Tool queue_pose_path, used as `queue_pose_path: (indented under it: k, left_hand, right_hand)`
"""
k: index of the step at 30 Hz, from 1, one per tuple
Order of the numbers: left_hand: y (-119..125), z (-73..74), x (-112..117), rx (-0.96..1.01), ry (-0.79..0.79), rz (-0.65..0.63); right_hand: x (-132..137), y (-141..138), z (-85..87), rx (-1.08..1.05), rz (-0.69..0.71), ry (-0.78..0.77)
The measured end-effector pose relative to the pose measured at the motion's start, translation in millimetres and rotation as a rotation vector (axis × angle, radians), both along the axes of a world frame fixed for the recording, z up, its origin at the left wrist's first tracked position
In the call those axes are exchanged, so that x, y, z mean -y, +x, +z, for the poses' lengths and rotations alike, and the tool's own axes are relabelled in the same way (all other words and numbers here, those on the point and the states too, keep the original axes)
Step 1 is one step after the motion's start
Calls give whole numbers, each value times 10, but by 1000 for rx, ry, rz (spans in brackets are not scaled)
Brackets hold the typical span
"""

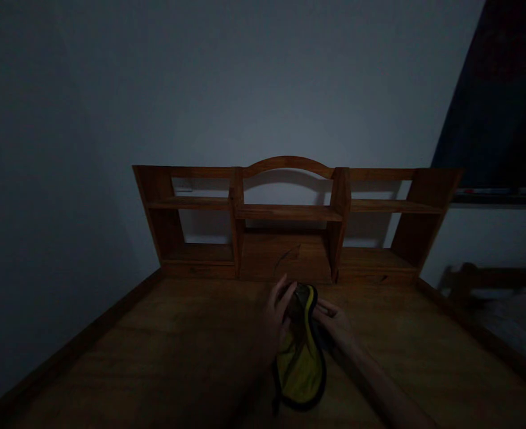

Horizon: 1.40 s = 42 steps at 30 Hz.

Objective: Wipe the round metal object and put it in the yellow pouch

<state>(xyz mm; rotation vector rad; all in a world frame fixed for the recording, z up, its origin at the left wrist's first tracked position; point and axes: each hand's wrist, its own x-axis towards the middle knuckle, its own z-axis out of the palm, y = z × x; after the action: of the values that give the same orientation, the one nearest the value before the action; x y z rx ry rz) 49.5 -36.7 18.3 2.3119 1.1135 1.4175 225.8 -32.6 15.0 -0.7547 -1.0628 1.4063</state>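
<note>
A yellow pouch (302, 370) with thick black edging lies spread lengthwise in front of me, its wide rounded end nearest me. At its upper end, my left hand (281, 307) has its fingers curled over the left side. My right hand (335, 320) pinches the black edging on the right. Something dark and slightly shiny (301, 293) shows between the hands at the top of the pouch; in the dim light I cannot make out what it is. A small dark tab hangs at the pouch's lower left corner.
The pouch is over a wooden desk (191, 351). A wooden shelf unit (289, 213) with several compartments stands along the desk's back edge, against a pale wall (263, 89). A dark board (499, 119) hangs at the right, above a wooden frame (495, 277) with pale cloth.
</note>
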Motion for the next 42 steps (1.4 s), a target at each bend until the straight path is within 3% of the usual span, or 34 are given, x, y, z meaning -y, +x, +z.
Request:
queue_pose_path:
  k: [6,19,28,35,39,42]
  left_hand:
    - [21,50,77,-14,-131,3]
    - [111,-32,10,192,-49,86]
    - [37,-34,16,102,-90,-7]
    - [139,-120,-25,292,-120,-8]
    - [141,-64,17,241,-88,48]
    - [109,8,56,184,-87,15]
  right_hand:
    - [71,3,77,-3,13,-47]
    - [-26,26,-41,42,37,-20]
    - [-7,21,-28,47,51,-10]
    - [23,29,20,85,19,-81]
    - [1,21,3,107,-16,-76]
    - [19,11,22,91,-25,-77]
